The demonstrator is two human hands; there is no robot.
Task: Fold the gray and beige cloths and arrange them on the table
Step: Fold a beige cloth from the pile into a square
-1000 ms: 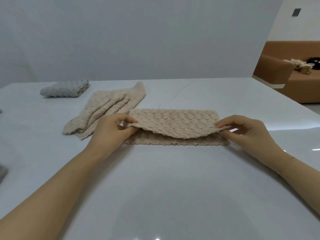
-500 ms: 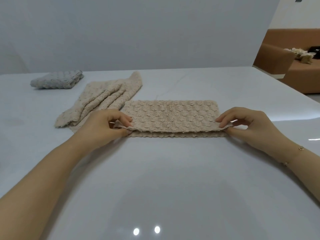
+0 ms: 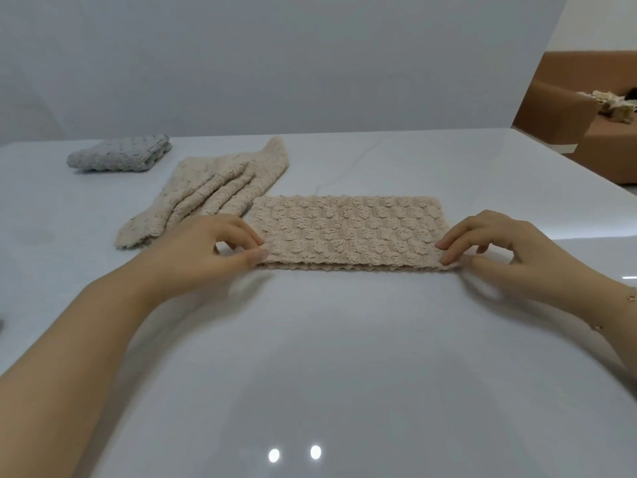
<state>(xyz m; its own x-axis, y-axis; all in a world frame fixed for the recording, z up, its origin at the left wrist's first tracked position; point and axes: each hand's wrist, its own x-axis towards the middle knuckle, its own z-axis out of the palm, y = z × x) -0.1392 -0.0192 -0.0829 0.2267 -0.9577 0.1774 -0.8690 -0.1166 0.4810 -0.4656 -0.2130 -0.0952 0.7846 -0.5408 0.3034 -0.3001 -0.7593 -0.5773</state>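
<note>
Presently the left hand (image 3: 210, 250) and right hand (image 3: 496, 250) pinch the near corners of the beige cloth (image 3: 348, 232), folded in half on the table (image 3: 344, 357). Risk, as judged: uneven release lets the bulky top layer slide, leaving edges misaligned.

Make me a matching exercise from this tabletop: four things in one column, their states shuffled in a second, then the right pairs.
Things:
1. gray cloth
2. bunched beige cloth
3. flat beige cloth
4. sofa

States:
A. folded in half, its near corners at both hands
B. far left, folded compact
C. loose, in ridges, unfolded
D. brown, beyond the table

Pairs: 1-B, 2-C, 3-A, 4-D
</note>
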